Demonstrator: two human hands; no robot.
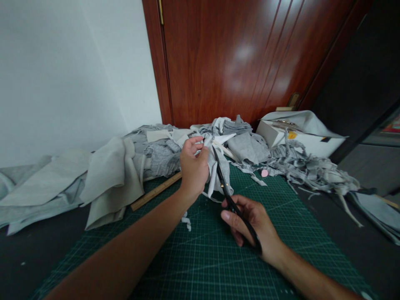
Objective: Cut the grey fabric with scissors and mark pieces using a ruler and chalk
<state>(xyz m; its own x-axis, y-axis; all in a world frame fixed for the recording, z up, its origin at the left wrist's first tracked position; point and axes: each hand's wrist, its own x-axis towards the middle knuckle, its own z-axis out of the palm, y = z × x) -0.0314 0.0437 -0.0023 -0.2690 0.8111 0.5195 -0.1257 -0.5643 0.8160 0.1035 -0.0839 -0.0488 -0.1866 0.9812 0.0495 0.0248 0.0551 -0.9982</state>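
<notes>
My left hand (194,168) pinches a piece of light grey fabric (214,177) above the cutting mat. The cloth hangs down from my fingers in folds. In my right hand (246,221) is a pair of black scissors (223,183), its handles wrapped by my fingers. The blades point up and away from me and lie against the fabric near my left fingertips. Whether they are cutting into it, I cannot tell. A wooden ruler (158,191) lies on the green cutting mat (193,262) to the left of my left hand.
Grey fabric pieces (109,166) are heaped along the back and left. At the right lies a tangle of cut strips (308,166) before a white box (306,139). A pink round piece (264,173) and small scraps (186,221) lie on the mat. Behind stands a wooden door (225,62).
</notes>
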